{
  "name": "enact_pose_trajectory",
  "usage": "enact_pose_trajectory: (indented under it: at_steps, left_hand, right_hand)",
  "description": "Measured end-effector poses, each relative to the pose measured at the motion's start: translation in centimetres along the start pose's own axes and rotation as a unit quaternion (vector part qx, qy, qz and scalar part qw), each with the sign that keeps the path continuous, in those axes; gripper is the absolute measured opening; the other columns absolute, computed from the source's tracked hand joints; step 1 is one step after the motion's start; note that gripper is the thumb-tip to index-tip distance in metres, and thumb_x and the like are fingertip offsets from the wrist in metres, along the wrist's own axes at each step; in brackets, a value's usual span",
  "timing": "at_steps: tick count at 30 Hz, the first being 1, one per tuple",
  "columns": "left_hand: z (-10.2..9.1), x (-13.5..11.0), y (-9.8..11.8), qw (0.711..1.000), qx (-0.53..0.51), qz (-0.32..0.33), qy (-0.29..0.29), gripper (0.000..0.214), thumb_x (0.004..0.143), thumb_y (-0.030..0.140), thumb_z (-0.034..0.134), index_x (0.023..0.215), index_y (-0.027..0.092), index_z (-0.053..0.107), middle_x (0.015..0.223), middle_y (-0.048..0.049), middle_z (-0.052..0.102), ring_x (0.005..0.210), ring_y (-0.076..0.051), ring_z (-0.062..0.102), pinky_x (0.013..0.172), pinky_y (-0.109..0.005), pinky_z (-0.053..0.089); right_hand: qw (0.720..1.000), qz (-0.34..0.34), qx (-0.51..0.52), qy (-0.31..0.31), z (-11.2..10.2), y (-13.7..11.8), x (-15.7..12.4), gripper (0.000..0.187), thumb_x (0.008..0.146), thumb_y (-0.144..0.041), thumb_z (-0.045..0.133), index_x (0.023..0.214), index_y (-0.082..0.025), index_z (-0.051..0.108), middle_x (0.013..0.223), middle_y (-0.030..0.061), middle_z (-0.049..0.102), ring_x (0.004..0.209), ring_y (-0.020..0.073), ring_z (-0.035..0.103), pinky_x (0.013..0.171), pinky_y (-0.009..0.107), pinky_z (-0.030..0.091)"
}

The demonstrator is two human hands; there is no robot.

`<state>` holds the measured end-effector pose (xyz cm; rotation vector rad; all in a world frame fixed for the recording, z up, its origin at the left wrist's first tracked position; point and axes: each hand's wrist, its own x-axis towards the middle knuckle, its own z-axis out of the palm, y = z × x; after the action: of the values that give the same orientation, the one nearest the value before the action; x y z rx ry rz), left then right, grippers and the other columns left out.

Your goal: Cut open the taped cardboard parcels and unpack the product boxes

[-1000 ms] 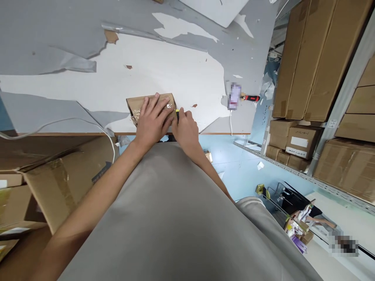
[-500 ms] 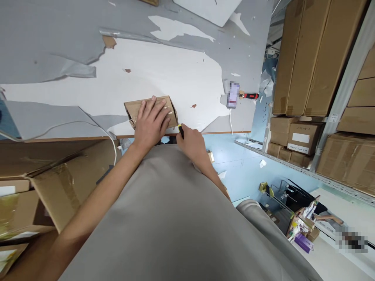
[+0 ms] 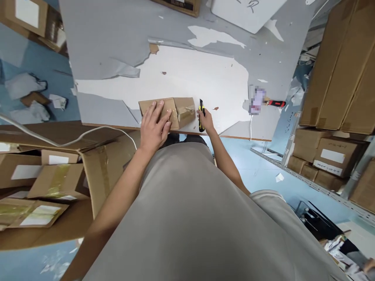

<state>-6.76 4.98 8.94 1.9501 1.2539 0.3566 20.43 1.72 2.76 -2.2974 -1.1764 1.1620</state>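
Head view: a small cardboard box lies on the bench close to the front edge, its right-end panel bearing a strip of clear tape. The left hand rests open upon the left part of the box, fingers spread across the upper face, palm toward the near side. The right hand is closed around a yellow-and-black utility knife, held just beside the box's right end and apart from it, with its dark tip directed away from the person. The right-end panel thus lies between the two hands. The bench's grey covering is torn, exposing a white surface around the box. Farther right, well apart from both hands, lie a blurred-out object, a white cable and a red-and-black handle. At lower left, a large open carton contains smaller boxes.
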Motion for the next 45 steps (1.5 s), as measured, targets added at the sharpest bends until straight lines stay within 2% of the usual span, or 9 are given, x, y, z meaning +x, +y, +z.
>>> enact_pose_trajectory:
  at_steps: [5, 11, 14, 18, 23, 30, 34, 40, 45]
  left_hand:
    - [-0.9, -1.7, 0.1, 0.995, -0.02, -0.064, 0.07, 0.095, 0.112, 0.098, 0.036, 0.139, 0.019, 0.08, 0.181, -0.0125, 0.059, 0.182, -0.042, 0.037, 0.13, -0.068, 0.042]
    - [1.3, -1.0, -1.7, 0.973, -0.135, -0.069, 0.176, 0.077, 0.105, 0.09, 0.069, 0.147, 0.028, 0.085, 0.145, -0.0144, 0.075, 0.145, -0.035, 0.072, 0.12, -0.056, 0.065]
    - [3.7, 0.7, -3.4, 0.965, -0.203, -0.078, 0.145, 0.077, 0.105, 0.084, 0.074, 0.15, 0.023, 0.084, 0.139, -0.0153, 0.077, 0.131, -0.031, 0.078, 0.111, -0.047, 0.071]
    - [6.9, 2.9, -5.2, 0.966, -0.228, -0.09, 0.085, 0.065, 0.104, 0.074, 0.08, 0.143, 0.021, 0.085, 0.138, -0.0153, 0.079, 0.127, -0.032, 0.082, 0.114, -0.048, 0.07]
    - [8.4, 3.7, -5.3, 0.959, -0.249, -0.106, 0.087, 0.055, 0.101, 0.058, 0.086, 0.144, 0.024, 0.078, 0.145, -0.0158, 0.08, 0.125, -0.031, 0.083, 0.106, -0.046, 0.073]
    - [8.1, 3.4, -4.6, 0.951, -0.277, -0.113, 0.079, 0.054, 0.099, 0.059, 0.089, 0.14, 0.028, 0.072, 0.151, -0.0134, 0.077, 0.124, -0.03, 0.083, 0.09, -0.035, 0.072]
    - [7.7, 3.5, -4.5, 0.961, -0.255, -0.081, 0.073, 0.049, 0.098, 0.052, 0.087, 0.138, 0.026, 0.075, 0.147, -0.013, 0.076, 0.129, -0.031, 0.079, 0.101, -0.041, 0.072]
    - [7.3, 3.7, -4.4, 0.97, -0.219, -0.056, 0.089, 0.035, 0.098, 0.042, 0.086, 0.127, 0.025, 0.079, 0.134, -0.012, 0.075, 0.132, -0.034, 0.074, 0.124, -0.053, 0.063]
    - [7.7, 3.6, -4.7, 0.966, -0.237, -0.067, 0.083, 0.039, 0.099, 0.048, 0.089, 0.13, 0.026, 0.08, 0.133, -0.0109, 0.071, 0.128, -0.032, 0.072, 0.103, -0.046, 0.073]
  right_hand:
    - [0.997, 0.02, 0.063, -0.035, 0.6, -1.2, 0.3, 0.026, 0.123, -0.026, 0.049, 0.102, -0.023, 0.065, 0.103, 0.0003, 0.079, 0.098, 0.0159, 0.065, 0.091, 0.021, 0.05]
    - [0.998, 0.029, -0.008, 0.059, -2.2, -0.7, -3.5, 0.026, 0.124, -0.034, 0.051, 0.103, -0.026, 0.065, 0.097, 0.002, 0.077, 0.094, 0.0241, 0.07, 0.091, 0.031, 0.053]
    - [0.993, 0.042, -0.053, 0.093, -4.0, 0.3, -5.5, 0.028, 0.125, -0.037, 0.048, 0.11, -0.026, 0.068, 0.1, 0.0052, 0.079, 0.095, 0.0291, 0.074, 0.093, 0.036, 0.056]
    - [0.988, 0.052, -0.103, 0.1, -5.9, 1.0, -6.7, 0.036, 0.126, -0.037, 0.042, 0.13, -0.024, 0.075, 0.113, 0.0128, 0.086, 0.108, 0.0349, 0.08, 0.098, 0.042, 0.061]
    - [0.983, -0.015, -0.151, 0.107, -7.5, -0.6, -8.1, 0.051, 0.127, -0.037, 0.04, 0.164, -0.021, 0.072, 0.148, 0.0191, 0.084, 0.133, 0.0342, 0.08, 0.112, 0.043, 0.063]
    - [0.944, -0.103, -0.308, -0.053, -7.1, -7.2, -8.9, 0.049, 0.13, -0.034, 0.045, 0.173, -0.032, 0.069, 0.154, 0.0116, 0.082, 0.134, 0.0308, 0.079, 0.105, 0.036, 0.061]
    - [0.9, -0.141, -0.393, -0.126, -6.1, -10.3, -7.7, 0.049, 0.131, -0.031, 0.042, 0.173, -0.029, 0.068, 0.149, 0.015, 0.082, 0.131, 0.0316, 0.078, 0.101, 0.035, 0.057]
    - [0.864, -0.165, -0.448, -0.159, -5.5, -11.8, -6.7, 0.049, 0.128, -0.023, 0.039, 0.167, -0.023, 0.069, 0.146, 0.0181, 0.081, 0.125, 0.0306, 0.078, 0.098, 0.036, 0.054]
    - [0.848, -0.163, -0.476, -0.165, -5.5, -12.3, -6.9, 0.052, 0.126, -0.013, 0.038, 0.167, -0.023, 0.067, 0.147, 0.0168, 0.08, 0.126, 0.0298, 0.079, 0.098, 0.036, 0.055]
